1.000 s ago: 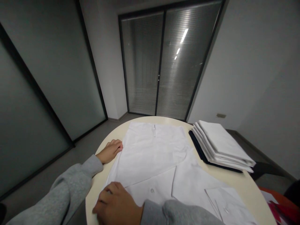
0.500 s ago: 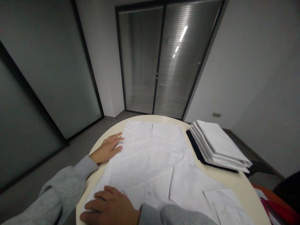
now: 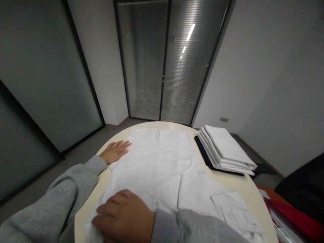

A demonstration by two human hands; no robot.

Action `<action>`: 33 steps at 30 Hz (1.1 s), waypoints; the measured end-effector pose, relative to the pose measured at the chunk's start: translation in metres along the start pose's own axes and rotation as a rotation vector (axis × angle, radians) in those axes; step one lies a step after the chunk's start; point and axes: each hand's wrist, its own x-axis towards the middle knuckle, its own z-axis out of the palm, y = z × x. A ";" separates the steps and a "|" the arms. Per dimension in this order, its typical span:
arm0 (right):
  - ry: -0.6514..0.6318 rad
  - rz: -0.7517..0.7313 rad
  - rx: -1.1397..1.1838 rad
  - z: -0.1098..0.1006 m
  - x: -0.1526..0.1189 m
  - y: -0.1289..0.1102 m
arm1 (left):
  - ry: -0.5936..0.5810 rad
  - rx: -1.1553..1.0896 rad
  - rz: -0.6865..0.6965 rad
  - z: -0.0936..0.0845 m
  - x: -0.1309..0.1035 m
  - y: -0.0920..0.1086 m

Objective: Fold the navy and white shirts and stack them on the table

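A white buttoned shirt (image 3: pixel 154 162) lies spread on the round cream table (image 3: pixel 253 202), with one side folded over and a button showing near its front edge. My left hand (image 3: pixel 115 152) rests flat at the garment's upper left edge, its fingertips on the cloth. Lower down, my right hand (image 3: pixel 126 216) is laid across the near left part of the shirt, with its fingers reaching left and slightly bent. No held fabric shows in either hand. My right forearm covers part of the shirt's near side.
A stack of folded white cloth (image 3: pixel 222 145) sits on a dark folded piece (image 3: pixel 202 152) at the table's right side. Beyond the right edge are red items (image 3: pixel 298 212) and a black chair (image 3: pixel 306 184). Glass doors (image 3: pixel 164 67) stand behind.
The view has shifted a little. My left hand has flattened, its fingers lying closer together at the shirt's edge. My right hand has moved slightly, and its fingers are less spread.
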 end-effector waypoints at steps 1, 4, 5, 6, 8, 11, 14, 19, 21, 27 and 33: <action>-0.033 0.099 -0.033 -0.018 -0.006 0.010 | 0.010 0.002 0.002 0.001 -0.001 0.000; -0.160 0.528 -0.184 -0.070 -0.043 0.056 | 0.032 0.004 0.010 0.002 -0.001 0.002; -0.202 0.700 -0.259 -0.082 -0.061 0.074 | 0.036 0.006 0.006 0.002 -0.001 0.002; -0.259 0.866 -0.331 -0.091 -0.079 0.092 | 0.037 0.009 -0.001 0.002 0.000 0.003; -0.309 1.035 -0.393 -0.098 -0.116 0.121 | 0.039 0.014 -0.011 0.002 0.001 0.003; -0.364 1.155 -0.417 -0.092 -0.156 0.143 | 0.056 0.001 -0.010 0.003 0.002 0.000; -0.366 1.187 -0.433 -0.086 -0.171 0.138 | 0.067 -0.002 -0.005 0.005 0.003 -0.004; -0.267 1.121 -0.415 -0.105 -0.197 0.090 | 0.059 0.023 0.008 0.008 0.003 -0.008; -0.199 1.118 -0.364 -0.114 -0.225 0.063 | 0.065 0.025 0.007 0.008 0.003 -0.008; -0.080 1.198 -0.149 -0.110 -0.314 0.004 | 0.062 0.057 0.000 0.010 0.004 -0.008; 0.012 1.216 0.008 -0.128 -0.341 -0.008 | 0.027 0.028 -0.015 0.005 0.004 -0.005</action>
